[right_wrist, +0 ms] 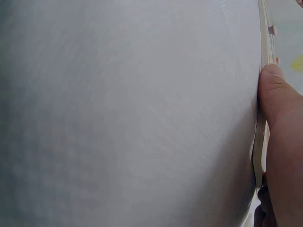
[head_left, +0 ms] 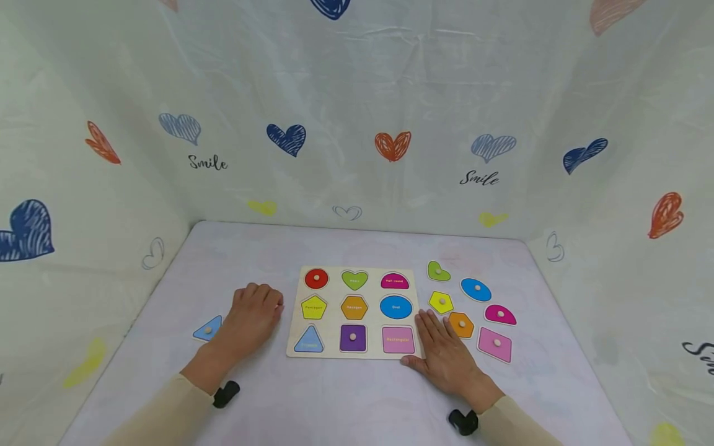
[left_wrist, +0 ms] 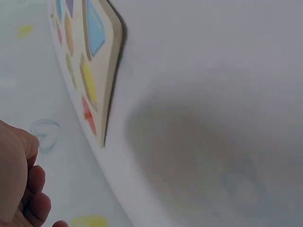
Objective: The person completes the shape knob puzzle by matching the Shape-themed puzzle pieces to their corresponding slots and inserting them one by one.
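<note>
Head view shows left hand [head_left: 252, 317] loosely curled, empty, right hand [head_left: 444, 356] outstretched, touching board [head_left: 333, 322].

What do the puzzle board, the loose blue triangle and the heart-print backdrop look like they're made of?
Puzzle board: probably wood or fibreboard, matte-faced, going by its pale tan edge. Loose blue triangle: likely painted or printed board, flat blue with a pale rim. Heart-print backdrop: fabric or plastic sheet, slightly shiny, from its creases and highlights.

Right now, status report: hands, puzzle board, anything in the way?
Left hand curled, holding nothing. Right hand flat, at near right corner of puzzle board. Red circle, purple square seated. Left wrist partly hides loose blue triangle in head view.
</note>
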### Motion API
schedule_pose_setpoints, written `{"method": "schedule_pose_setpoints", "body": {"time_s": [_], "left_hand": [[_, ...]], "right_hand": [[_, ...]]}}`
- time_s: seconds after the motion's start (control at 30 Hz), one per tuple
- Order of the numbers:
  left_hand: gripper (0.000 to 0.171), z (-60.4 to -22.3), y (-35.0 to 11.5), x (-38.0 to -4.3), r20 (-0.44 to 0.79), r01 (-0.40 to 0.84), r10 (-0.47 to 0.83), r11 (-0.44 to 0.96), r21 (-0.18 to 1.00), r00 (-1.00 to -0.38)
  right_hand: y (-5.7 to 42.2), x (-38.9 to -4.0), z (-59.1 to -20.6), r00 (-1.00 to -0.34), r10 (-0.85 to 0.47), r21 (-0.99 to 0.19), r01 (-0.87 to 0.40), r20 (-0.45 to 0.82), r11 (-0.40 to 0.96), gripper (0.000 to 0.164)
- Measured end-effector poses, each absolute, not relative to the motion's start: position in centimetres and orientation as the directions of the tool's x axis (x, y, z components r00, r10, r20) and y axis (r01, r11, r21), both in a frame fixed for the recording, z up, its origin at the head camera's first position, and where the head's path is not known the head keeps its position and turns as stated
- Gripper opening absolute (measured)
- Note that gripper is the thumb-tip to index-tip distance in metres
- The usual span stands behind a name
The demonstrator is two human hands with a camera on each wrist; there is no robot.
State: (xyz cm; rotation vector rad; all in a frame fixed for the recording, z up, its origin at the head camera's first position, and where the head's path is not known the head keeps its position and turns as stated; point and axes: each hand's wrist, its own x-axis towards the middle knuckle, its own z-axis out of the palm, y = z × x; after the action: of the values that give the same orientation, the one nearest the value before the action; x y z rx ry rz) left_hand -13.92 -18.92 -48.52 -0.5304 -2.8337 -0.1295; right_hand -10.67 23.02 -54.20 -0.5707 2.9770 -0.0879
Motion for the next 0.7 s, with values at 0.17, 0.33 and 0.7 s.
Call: {"method": "schedule_pose_setpoints", "body": {"time_s": [0.17, 0.33, 0.7], "left_hand": [[0.021, -48.1, -22.9, -13.9, 0.279, 0.367, 0.340, 0.929, 0.049, -0.898], [0.022, -48.7, -27.1, -13.7, 0.295, 0.419, 0.391, 0.907, 0.036, -0.872], [0.018, -50.0, -32.6, -12.4, 0.265, 0.459, 0.443, 0.888, -0.002, -0.856]], "right_hand": [[23.1, -10.6, -54.1, -0.924, -0.371, -0.079, -0.365, -0.088, 0.928, 0.100], [23.3, -10.5, -54.0, -0.925, -0.373, -0.085, -0.367, -0.073, 0.926, 0.100], [23.0, -10.6, -54.2, -0.923, -0.377, -0.105, -0.368, -0.077, 0.924, 0.100]]}}
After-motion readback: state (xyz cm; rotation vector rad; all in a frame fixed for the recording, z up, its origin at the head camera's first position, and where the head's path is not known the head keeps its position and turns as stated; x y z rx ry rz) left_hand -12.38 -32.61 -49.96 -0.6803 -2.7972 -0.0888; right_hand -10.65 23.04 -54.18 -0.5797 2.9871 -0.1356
